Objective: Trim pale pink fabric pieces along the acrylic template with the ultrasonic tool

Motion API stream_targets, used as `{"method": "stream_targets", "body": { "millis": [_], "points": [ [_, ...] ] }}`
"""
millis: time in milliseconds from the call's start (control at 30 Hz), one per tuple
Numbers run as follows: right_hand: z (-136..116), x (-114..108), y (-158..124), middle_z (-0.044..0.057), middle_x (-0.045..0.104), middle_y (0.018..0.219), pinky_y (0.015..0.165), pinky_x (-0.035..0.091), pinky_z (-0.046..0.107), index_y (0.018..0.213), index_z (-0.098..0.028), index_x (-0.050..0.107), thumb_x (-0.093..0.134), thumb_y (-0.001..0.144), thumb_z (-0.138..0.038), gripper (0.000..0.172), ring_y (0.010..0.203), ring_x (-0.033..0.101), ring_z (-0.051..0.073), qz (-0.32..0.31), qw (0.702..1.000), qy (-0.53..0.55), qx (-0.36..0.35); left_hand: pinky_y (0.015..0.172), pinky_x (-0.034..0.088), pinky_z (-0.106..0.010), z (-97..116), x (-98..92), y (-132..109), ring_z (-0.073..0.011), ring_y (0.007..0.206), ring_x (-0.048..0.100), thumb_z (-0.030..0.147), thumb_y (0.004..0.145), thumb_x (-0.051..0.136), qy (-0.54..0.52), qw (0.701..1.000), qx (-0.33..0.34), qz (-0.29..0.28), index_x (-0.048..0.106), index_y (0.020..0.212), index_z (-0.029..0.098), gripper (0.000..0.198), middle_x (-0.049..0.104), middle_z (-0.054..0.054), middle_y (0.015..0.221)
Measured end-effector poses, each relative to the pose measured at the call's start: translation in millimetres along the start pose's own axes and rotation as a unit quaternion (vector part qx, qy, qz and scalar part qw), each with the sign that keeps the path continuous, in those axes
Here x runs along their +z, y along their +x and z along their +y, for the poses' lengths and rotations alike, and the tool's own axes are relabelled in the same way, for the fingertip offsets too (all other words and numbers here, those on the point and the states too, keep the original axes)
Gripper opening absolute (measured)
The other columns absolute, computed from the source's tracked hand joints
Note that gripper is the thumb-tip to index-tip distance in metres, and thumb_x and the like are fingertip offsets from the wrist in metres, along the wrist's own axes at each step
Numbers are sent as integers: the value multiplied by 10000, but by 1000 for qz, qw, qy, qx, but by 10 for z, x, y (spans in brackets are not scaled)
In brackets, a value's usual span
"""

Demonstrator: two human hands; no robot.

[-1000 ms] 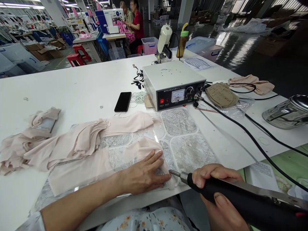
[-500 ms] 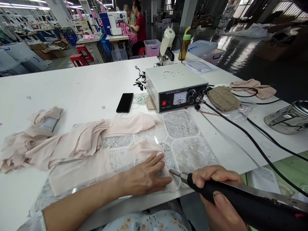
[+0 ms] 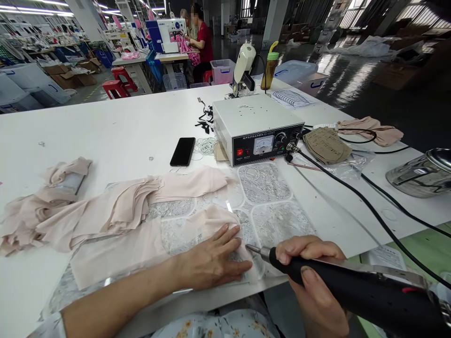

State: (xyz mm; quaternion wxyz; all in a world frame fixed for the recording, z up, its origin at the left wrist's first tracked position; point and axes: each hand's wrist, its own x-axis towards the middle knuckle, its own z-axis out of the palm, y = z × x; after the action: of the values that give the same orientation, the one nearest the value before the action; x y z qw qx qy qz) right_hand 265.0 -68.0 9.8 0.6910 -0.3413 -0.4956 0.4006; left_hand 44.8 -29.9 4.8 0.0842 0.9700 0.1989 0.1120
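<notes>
1. Right grip (image 3: 316,287): wrapped tight round black tool (image 3: 362,293); since earlier frame, both shifted slightly toward 10 o'clock.
2. Tool tip: at edge of pink fabric (image 3: 211,218), between 2 and 3 o'clock from left grip (image 3: 214,260); contact unclear.
3. Left grip: fingers slightly spread, flat on fabric, barely changed.
4. Fabric: frame's 6 o'clock, on tabletop (image 3: 116,126).

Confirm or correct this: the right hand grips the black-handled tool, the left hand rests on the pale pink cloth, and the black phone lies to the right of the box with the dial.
The phone's side is wrong: the head view shows the black phone to the left of the box with the dial. The right hand does grip the black-handled tool, and the left hand rests on the pale pink cloth.
</notes>
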Motion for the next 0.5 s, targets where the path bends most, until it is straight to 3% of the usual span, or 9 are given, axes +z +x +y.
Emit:
{"method": "stream_targets", "body": {
  "millis": [233, 500],
  "points": [
    [-7, 79, 65, 20, 534, 819, 611, 532, 345, 936, -212, 536, 567, 848, -235, 96, 655, 549, 135, 23, 999, 26, -23, 1092, 341, -521, -2, 16, -8, -358, 1350, 354, 373, 976, 502, 9, 1000, 0, 9, 610, 1212, 261, 282, 515, -127, 1196],
    [68, 84, 76, 23, 534, 844, 626, 525, 364, 950, -219, 527, 548, 856, -218, 97, 664, 551, 142, 9, 1000, 10, -20, 1084, 351, -509, 3, -19, -1, -355, 1341, 377, 361, 983, 499, 17, 1000, 2, 9, 618, 1212, 261, 277, 538, -132, 1193]
  ]
}}
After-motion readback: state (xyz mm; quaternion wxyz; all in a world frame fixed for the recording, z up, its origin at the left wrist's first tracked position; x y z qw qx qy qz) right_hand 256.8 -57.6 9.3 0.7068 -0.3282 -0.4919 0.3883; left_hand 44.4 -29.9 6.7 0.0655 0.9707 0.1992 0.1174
